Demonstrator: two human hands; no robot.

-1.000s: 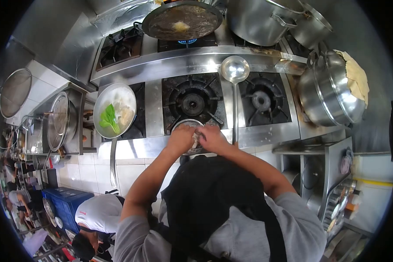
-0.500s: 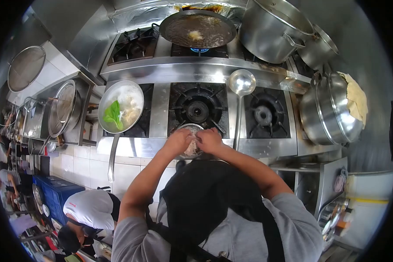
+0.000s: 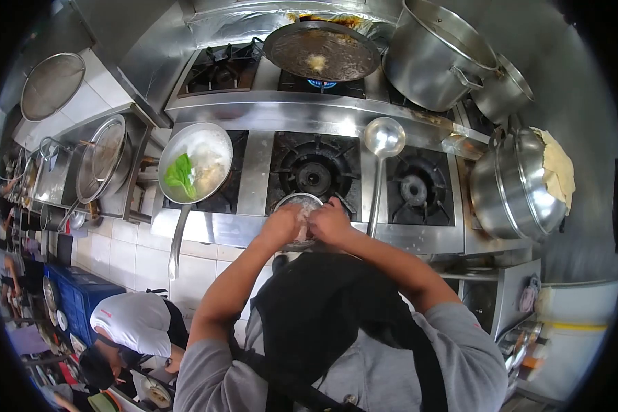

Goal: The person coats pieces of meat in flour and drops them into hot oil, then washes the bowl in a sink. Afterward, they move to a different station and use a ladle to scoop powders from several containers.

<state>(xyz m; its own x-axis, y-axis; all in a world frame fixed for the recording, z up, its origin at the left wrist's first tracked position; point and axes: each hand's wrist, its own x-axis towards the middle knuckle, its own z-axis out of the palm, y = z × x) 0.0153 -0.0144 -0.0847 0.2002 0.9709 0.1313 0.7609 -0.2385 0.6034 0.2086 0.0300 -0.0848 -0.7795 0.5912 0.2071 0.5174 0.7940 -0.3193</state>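
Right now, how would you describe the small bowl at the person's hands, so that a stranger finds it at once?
Find the steel stove, then its middle front burner. At that burner's near edge sits a small metal bowl, under the left hand and right hand. Unlike the pan with a green leaf on its left and the ladle on its right, it shows no handle.
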